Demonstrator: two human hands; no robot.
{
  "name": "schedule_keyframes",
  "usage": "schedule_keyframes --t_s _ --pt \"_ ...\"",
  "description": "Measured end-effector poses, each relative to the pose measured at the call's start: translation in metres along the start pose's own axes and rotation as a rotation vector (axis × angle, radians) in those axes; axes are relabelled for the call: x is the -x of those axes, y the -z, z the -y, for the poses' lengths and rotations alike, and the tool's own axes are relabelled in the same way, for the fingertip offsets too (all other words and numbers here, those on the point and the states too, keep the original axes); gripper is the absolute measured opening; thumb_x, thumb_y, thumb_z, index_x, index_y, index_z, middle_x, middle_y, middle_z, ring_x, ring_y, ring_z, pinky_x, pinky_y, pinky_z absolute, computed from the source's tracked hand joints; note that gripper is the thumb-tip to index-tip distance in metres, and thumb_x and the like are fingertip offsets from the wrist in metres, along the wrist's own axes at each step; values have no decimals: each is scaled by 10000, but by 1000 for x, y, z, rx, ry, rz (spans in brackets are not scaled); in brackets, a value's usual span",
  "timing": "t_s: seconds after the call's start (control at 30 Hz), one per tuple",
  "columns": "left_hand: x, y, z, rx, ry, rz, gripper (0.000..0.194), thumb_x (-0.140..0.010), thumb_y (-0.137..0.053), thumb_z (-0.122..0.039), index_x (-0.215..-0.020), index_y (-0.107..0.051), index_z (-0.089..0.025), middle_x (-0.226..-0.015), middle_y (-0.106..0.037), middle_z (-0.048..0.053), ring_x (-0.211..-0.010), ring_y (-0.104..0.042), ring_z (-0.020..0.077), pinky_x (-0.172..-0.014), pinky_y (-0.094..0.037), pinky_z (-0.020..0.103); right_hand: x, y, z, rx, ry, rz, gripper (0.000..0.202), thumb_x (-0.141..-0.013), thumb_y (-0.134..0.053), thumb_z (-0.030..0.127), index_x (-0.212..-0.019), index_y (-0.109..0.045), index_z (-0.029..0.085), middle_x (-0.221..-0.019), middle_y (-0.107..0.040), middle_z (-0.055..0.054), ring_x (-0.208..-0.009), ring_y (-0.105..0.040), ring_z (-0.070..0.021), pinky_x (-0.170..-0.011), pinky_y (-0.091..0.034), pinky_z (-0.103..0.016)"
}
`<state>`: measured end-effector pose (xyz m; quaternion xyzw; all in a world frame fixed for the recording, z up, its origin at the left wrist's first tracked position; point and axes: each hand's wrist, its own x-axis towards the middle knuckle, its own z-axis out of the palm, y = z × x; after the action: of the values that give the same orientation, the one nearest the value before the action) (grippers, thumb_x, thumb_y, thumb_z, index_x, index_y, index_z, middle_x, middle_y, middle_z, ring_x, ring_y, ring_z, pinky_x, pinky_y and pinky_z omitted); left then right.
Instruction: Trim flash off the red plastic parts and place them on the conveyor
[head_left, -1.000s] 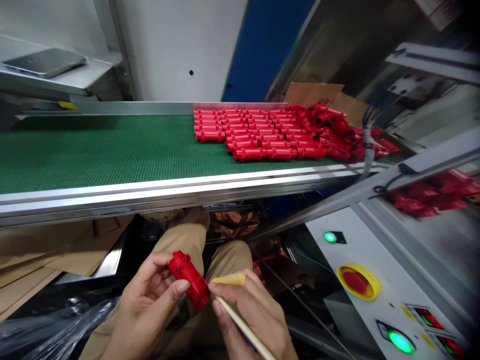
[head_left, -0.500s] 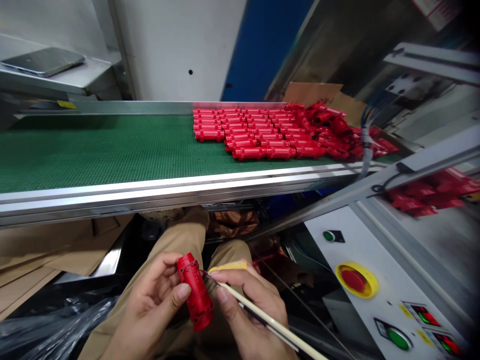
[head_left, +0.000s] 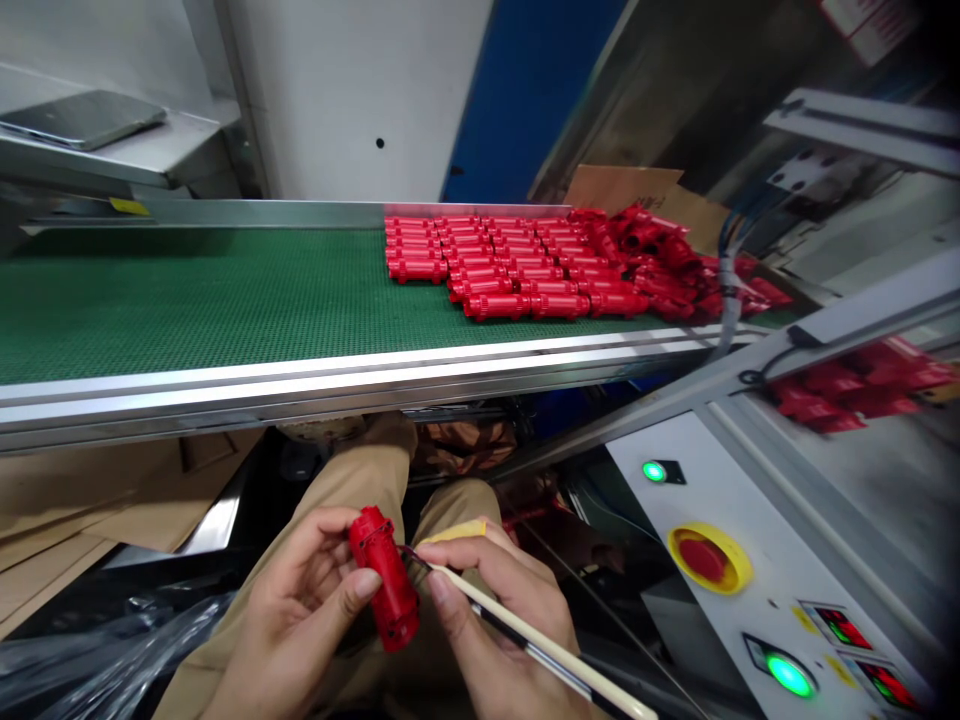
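My left hand (head_left: pixel 304 610) grips a red plastic cylindrical part (head_left: pixel 384 578) above my lap, with the thumb across its front and the fingers behind. The part is tilted, its upper end leaning left, and has small dark marks near that end. In my right hand (head_left: pixel 499 605) is a slim pen-like tool (head_left: pixel 536 638), pale cream along one side and black along the other. Its thin dark tip reaches the part's right side; whether it touches cannot be made out. Something yellow (head_left: pixel 457 532) shows at the right fingers, its kind unclear.
Rows of similar red parts (head_left: pixel 495 270) lie on a green conveyor belt (head_left: pixel 225 300), beside a red heap (head_left: pixel 667 265). A metal rail (head_left: pixel 300 385) edges the belt. To the right stands a control panel (head_left: pixel 675 540) with a red stop button (head_left: pixel 705 558). Cardboard (head_left: pixel 112 490) lies left.
The red part has turned about its long axis in my left hand, and its lower end has shifted slightly left and up. Two green panel buttons now glow.
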<state>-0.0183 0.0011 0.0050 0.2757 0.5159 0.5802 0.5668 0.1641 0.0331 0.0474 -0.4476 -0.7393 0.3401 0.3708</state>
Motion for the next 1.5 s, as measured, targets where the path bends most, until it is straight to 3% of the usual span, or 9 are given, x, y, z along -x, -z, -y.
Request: schedule_keyframes --t_s 0.17,0.27,0.4,0.53,0.73,1.03,1.3,1.43,1.5 --pt "-3 1 -1 -11 -49 -44 270 -813 -863 -349 -1016 -720 -242 -820 -769 -6 -758 -698 148 -697 -562 169 5 4 2 -34 -32 24 138 -944 -686 169 -1038 -760 236 -889 -776 -14 -849 -740 -183 -790 -562 -290" --pt "-6 4 -3 6 -58 -51 277 -819 -863 -344 -1034 -717 -249 -868 -780 6 -805 -723 159 -735 -580 181 7 6 3 -70 -27 -26 152 -935 -692 170 -1038 -760 259 -909 -782 -2 -829 -739 -168 -770 -570 -265" --pt "-9 10 -2 -5 -46 25 250 -846 -845 -308 -1048 -707 -258 -906 -790 14 -838 -745 167 -755 -595 192 6 4 2 -105 143 -57 291 -943 -711 130 -1200 -738 265 -1057 -792 -24 -931 -734 -186 -856 -581 -285" --pt "-8 14 4 -7 -43 87 194 -877 -817 -285 -1033 -701 -273 -880 -784 -4 -795 -727 144 -722 -588 177 4 -5 -5 -130 268 -3 386 -938 -680 82 -1305 -703 198 -1138 -748 -98 -983 -689 -237 -873 -587 -372" --pt "-8 14 5 24 -50 113 167 -882 -812 -255 -1017 -717 -281 -870 -781 -19 -785 -729 131 -718 -590 165 8 -13 -9 -136 261 -4 450 -888 -634 -24 -1291 -713 161 -1115 -696 -127 -991 -647 -257 -830 -600 -396" --pt "-6 11 2 7 -54 97 173 -874 -816 -258 -1014 -715 -248 -839 -792 10 -756 -727 159 -690 -599 211 10 -19 -10 -55 282 -17 484 -880 -602 -52 -1305 -677 168 -1105 -666 -121 -996 -639 -243 -842 -602 -372" --pt "-5 16 7 -47 -128 98 158 -912 -776 -244 -1050 -706 -273 -880 -800 1 -800 -745 150 -717 -597 199 13 -22 -7 -23 262 4 461 -892 -599 -34 -1296 -660 180 -1118 -661 -118 -1020 -649 -227 -848 -609 -323" --pt "-3 12 8 -61 -127 88 157 -904 -783 -257 -1041 -708 -261 -887 -805 13 -807 -742 153 -723 -596 196 11 -20 -10 -60 178 34 373 -912 -639 50 -1242 -645 222 -1187 -702 -102 -1133 -666 -251 -948 -602 -350" --pt "-2 9 6 -40 -101 52 161 -888 -799 -271 -1022 -712 -252 -879 -806 16 -810 -740 158 -734 -594 200 11 -21 -13 -36 205 56 369 -935 -628 79 -1268 -620 237 -1190 -712 -111 -1128 -696 -269 -950 -621 -380"
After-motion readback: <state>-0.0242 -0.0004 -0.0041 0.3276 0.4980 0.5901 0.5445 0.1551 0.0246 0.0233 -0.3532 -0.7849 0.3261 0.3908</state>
